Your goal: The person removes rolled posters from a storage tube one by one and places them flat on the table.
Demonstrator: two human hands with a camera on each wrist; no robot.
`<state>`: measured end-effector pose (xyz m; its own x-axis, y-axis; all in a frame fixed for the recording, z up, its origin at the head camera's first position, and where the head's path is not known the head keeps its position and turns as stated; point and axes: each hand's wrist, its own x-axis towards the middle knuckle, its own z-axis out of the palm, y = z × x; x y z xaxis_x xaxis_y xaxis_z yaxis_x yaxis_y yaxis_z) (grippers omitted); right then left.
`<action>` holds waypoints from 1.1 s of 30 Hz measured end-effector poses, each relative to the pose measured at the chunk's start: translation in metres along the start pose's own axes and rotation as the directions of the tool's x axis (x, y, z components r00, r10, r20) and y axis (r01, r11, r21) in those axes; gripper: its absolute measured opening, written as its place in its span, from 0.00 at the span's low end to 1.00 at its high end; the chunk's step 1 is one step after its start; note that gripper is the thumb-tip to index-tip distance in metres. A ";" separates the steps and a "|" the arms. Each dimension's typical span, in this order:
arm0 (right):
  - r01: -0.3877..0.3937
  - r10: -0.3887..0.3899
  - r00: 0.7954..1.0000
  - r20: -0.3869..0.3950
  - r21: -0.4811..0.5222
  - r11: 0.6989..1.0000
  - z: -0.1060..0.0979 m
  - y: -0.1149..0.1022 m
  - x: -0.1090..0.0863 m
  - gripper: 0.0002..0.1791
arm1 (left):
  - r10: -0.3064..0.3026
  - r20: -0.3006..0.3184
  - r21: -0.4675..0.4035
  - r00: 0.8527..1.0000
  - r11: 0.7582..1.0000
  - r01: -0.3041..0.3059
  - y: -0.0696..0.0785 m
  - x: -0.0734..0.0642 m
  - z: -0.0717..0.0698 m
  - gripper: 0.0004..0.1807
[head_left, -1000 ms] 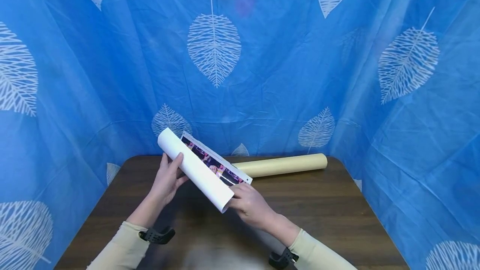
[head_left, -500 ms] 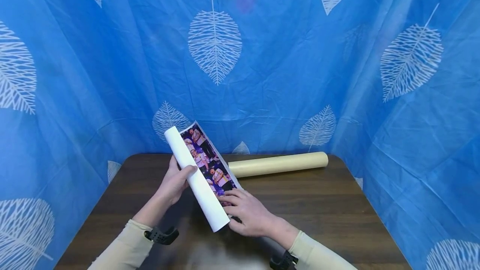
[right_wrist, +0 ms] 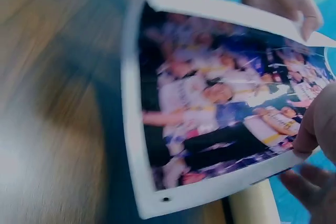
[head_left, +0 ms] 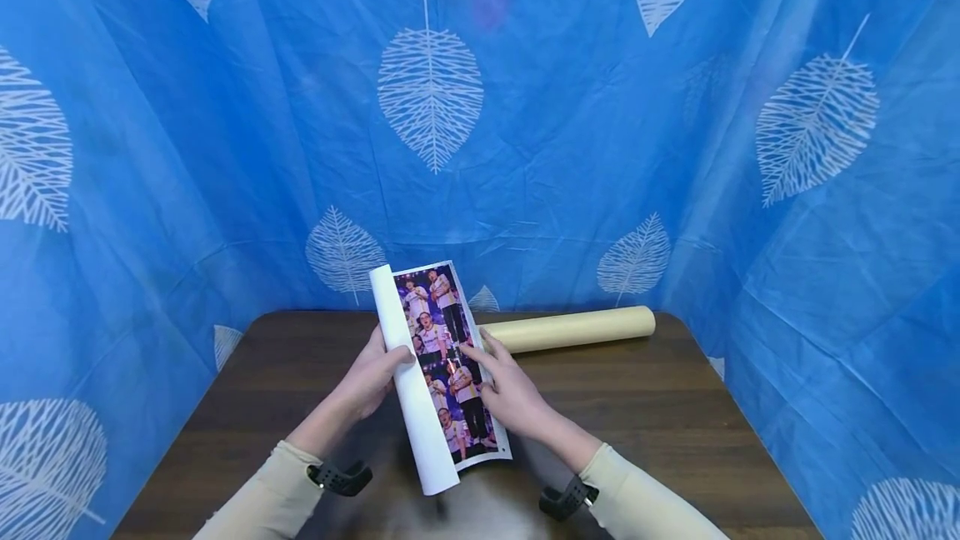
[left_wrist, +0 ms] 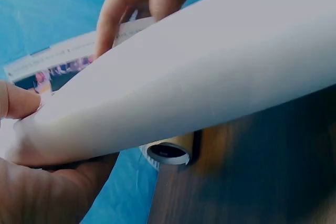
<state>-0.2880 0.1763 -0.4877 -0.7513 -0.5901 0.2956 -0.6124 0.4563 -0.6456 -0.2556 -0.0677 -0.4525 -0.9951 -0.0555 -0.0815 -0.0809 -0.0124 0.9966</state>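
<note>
A partly rolled poster (head_left: 444, 382) slants up in front of me, its printed side showing people in white shirts. Its left part is curled into a white roll (head_left: 416, 423). My left hand (head_left: 369, 377) grips this roll, thumb over the front and fingers behind. At the opposite edge, my right hand (head_left: 516, 398) pinches the sheet's white border; the right wrist view has a finger on the print (right_wrist: 210, 103) and others beneath the edge. The white back of the poster (left_wrist: 199, 72) fills much of the left wrist view.
A cream cardboard tube (head_left: 573, 330) lies at the back right of the dark wooden table (head_left: 637, 432), its open end (left_wrist: 168, 152) visible in the left wrist view. Blue leaf-patterned curtains (head_left: 525, 148) enclose the table. Black bands (head_left: 341, 479) circle both wrists.
The poster has turned more upright and moved slightly right, and more of its printed side is unrolled. My right hand has moved from the lower end up along the right edge.
</note>
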 end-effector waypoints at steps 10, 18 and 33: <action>-0.032 0.021 0.998 0.056 0.198 0.980 -0.002 -0.008 -0.005 0.42 | 0.026 -0.096 0.146 0.995 0.989 -0.011 -0.007 0.006 0.005 0.51; -0.112 0.126 0.992 -0.031 0.279 0.954 -0.022 0.010 -0.007 0.41 | 0.045 -0.085 0.175 0.995 0.984 -0.030 -0.013 0.008 -0.003 0.35; -0.235 0.190 0.972 0.142 0.671 0.704 -0.045 0.054 -0.026 0.51 | -0.054 -0.011 -0.159 0.998 0.986 0.051 -0.021 0.014 0.001 0.23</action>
<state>-0.3123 0.2464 -0.4989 -0.8112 -0.5811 0.0651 -0.0893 0.0130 -0.9959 -0.2683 -0.0670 -0.4750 -0.9887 -0.0660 -0.1349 -0.1217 -0.1740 0.9772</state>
